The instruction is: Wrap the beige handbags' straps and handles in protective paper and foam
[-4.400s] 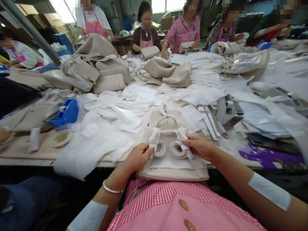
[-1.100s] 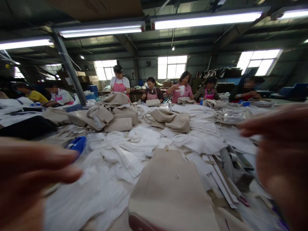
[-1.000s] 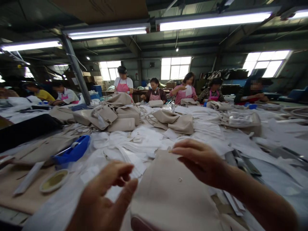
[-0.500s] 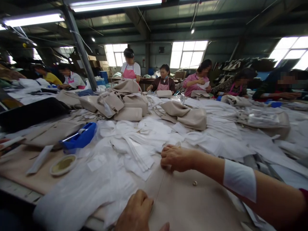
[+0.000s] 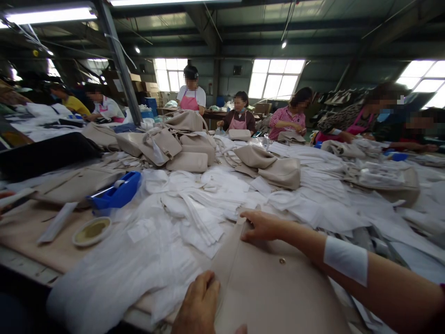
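A flat beige bag (image 5: 278, 292) lies in front of me with its plain side up and a small metal snap (image 5: 282, 260) near its middle. My right hand (image 5: 260, 226) reaches across it, fingers curled over the bag's far edge. At the bag's near left edge sits my left hand (image 5: 198, 304), knuckles up and fingers bent down onto the edge. A white band wraps my right forearm (image 5: 346, 260).
Loose white paper sheets (image 5: 187, 208) cover the table. A blue tape dispenser (image 5: 116, 195) and a small dish of yellowish paste (image 5: 92, 230) sit at the left. Finished beige bags (image 5: 184, 148) are piled mid-table. Several workers (image 5: 238, 118) are along the far side.
The bag, earlier handle-side up against me, now lies plain side up. My hands dropped from in front of the camera onto it; the right hand shifted slightly along the far edge.
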`<state>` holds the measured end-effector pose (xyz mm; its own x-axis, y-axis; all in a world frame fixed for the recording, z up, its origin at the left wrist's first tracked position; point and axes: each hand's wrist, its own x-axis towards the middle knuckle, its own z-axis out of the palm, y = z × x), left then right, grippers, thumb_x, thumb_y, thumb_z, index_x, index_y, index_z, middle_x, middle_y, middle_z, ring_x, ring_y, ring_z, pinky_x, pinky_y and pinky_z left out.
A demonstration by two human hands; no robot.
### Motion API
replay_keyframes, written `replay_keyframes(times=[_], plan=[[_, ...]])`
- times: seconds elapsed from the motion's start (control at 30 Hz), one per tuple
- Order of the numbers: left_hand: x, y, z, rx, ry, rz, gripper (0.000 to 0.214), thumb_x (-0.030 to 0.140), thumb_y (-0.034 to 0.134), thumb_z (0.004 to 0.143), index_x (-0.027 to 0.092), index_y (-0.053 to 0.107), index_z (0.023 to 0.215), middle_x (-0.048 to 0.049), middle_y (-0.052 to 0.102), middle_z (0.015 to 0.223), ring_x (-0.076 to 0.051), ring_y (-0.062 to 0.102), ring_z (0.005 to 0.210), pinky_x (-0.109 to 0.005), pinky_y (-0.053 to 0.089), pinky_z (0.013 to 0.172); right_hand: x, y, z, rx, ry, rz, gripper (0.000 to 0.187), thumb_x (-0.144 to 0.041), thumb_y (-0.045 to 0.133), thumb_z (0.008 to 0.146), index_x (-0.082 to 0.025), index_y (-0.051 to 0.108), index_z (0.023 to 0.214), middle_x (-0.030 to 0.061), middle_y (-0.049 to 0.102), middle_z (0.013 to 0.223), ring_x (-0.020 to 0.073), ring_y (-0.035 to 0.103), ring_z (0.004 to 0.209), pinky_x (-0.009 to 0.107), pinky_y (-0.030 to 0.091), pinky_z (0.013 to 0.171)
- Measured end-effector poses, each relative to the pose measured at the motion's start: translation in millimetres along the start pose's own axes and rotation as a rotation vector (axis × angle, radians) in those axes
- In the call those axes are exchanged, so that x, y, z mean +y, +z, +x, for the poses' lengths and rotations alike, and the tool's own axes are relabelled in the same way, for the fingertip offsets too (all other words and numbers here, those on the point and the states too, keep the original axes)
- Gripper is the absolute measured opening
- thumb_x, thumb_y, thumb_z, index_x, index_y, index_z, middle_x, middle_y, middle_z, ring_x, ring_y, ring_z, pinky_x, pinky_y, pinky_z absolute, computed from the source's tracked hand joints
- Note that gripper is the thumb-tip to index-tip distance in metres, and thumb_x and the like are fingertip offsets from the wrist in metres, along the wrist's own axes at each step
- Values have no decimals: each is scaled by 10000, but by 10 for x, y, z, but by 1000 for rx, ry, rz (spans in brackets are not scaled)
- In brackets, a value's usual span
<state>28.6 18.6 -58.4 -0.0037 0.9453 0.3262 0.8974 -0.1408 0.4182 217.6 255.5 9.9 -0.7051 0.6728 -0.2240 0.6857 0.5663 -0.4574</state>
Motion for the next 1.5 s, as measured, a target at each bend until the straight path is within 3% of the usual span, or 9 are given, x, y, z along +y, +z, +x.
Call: replay_keyframes(times=[0.23, 0.43, 0.53, 0.6, 0.77, 1.0, 1.13, 1.33, 1.5], plan=[[-12, 100, -51, 61, -34, 34, 650, 536, 753, 690, 90, 675, 1157, -220, 636, 1256, -342, 630, 1140, -437, 548, 970, -167, -68, -68, 8, -18, -44, 856, -325, 790, 611, -199, 516, 1412, 150, 593, 1324, 326, 588, 1163, 419, 461, 983], [-20, 95, -86, 53, -51, -30, 694, 538, 767, 671, 97, 656, 1196, -222, 615, 1309, -342, 617, 1180, -435, 542, 994, -194, -293, -117, -152, -23, 178, 902, -254, 807, 580, -248, 504, 1430, 69, 682, 1192, 264, 653, 1014, 353, 498, 902], [-15, 64, -100, 28, -53, -99, 747, 523, 787, 641, 116, 628, 1246, -211, 597, 1350, -343, 599, 1220, -427, 524, 1028, -216, -371, -148, -238, -82, 227, 934, -221, 803, 577, -268, 478, 1452, 54, 633, 1305, 262, 613, 1117, 330, 462, 965], [-5, 47, -108, 8, -57, -137, 788, 502, 805, 609, 137, 607, 1279, -201, 575, 1386, -346, 585, 1242, -426, 514, 1042, -262, -392, -193, -269, -87, 166, 867, -202, 787, 580, -256, 539, 1409, 46, 643, 1299, 268, 604, 1127, 319, 458, 959], [5, -44, -113, -44, -104, -166, 842, 467, 807, 593, 87, 592, 1313, -234, 532, 1423, -364, 558, 1272, -443, 507, 1048, -385, -389, -315, -182, -143, -23, 440, -112, 615, 666, -220, 748, 1072, -1, 721, 781, 189, 637, 706, 259, 462, 636], [-1, -341, -91, -307, -88, -160, 839, 428, 754, 634, 44, 570, 1358, -243, 515, 1423, -379, 521, 1298, -419, 487, 1060, -252, -532, -318, -76, -436, 45, 156, -244, 640, 798, -173, 766, 855, 69, 689, 944, 192, 622, 873, 282, 464, 788], [78, -462, -65, -322, -151, -261, 854, 317, 736, 615, 88, 521, 1409, -208, 550, 1409, -371, 547, 1280, -438, 474, 1069, -175, -487, -298, -189, -215, 376, 307, -415, 682, 784, -142, 745, 910, 50, 707, 877, 186, 627, 814, 286, 479, 765], [231, -675, 110, -608, -37, -747, 556, 486, 679, 753, 254, 640, 1257, -40, 724, 1174, -242, 678, 1047, -274, 528, 888, -168, -123, -254, 57, -44, 363, 345, -493, 558, 834, -167, 627, 745, -30, 552, 614, 131, 501, 594, 255, 418, 593], [492, -611, 235, -589, -272, -520, 717, 703, 644, 663, 183, 650, 1156, -128, 730, 1060, -345, 680, 966, -409, 531, 830, -189, 46, -240, 191, -47, 233, 303, -426, 509, 873, -179, 618, 737, 0, 600, 696, 170, 545, 717, 284, 425, 699]])
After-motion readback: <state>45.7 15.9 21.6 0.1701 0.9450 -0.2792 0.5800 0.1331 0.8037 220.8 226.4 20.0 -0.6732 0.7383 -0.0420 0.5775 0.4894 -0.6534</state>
